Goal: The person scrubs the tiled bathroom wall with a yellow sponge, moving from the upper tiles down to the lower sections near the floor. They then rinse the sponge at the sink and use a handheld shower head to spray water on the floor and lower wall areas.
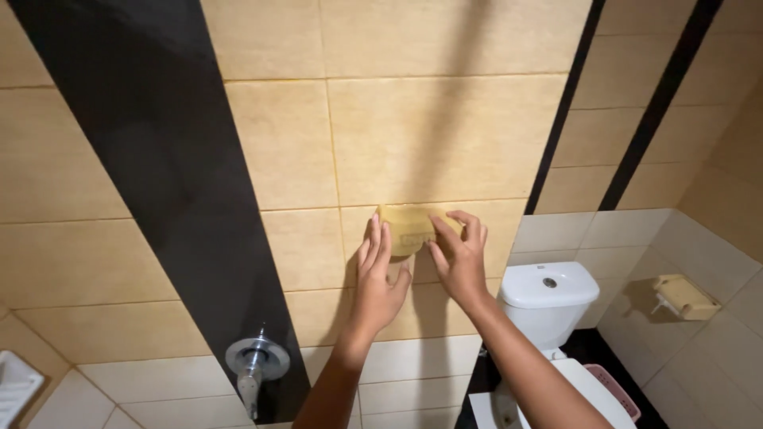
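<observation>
A yellow-tan sponge is pressed flat against a beige wall tile. My left hand touches its left edge with the fingers stretched upward along the wall. At the sponge's right edge, my right hand curls its fingers over the top corner and side. Both hands hold the sponge against the tile together. Both forearms reach up from the bottom of the view.
A wide black tile stripe runs down the wall to the left, with a chrome tap at its base. A white toilet stands at lower right, a pink bin beside it, a beige paper holder on the right wall.
</observation>
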